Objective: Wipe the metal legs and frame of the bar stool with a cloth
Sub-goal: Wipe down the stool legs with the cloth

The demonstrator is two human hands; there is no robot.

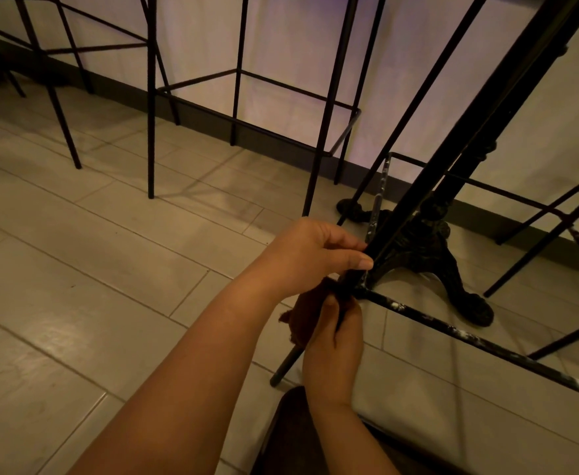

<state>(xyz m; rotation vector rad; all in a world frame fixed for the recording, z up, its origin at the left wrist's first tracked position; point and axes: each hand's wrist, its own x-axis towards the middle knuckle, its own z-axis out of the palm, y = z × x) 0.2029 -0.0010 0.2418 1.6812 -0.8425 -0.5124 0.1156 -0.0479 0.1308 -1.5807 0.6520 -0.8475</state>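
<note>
Pretty tight spot here. The bar stool being worked on is jammed in close to an ornate cast table base, whose scrolled feet sit inside the stool's footrest frame, so little room is left on the right side. To the left, a wide stretch of floor is left open. More stools of the same thin-rod build are lined up along the wall further back, with gaps between their legs.

The stool's frame is made of thin black metal rod, and the horizontal footrest bar running toward the lower right is speckled with white flecks and scuffs. Same flecks can be seen on the bar going back toward the wall. One leg is angled down to the floor just below the hands.

At the corner joint where leg and footrest bars meet, a dark brownish cloth is bunched. The left hand is curled around the leg just above that joint, thumb pressed along it. The right hand is clenched on the cloth from below, holding it against the leg.

The floor is laid in pale plank-style tiles with a slight sheen, a dark skirting strip is run along the light wall, and the lighting is dim and warm.
</note>
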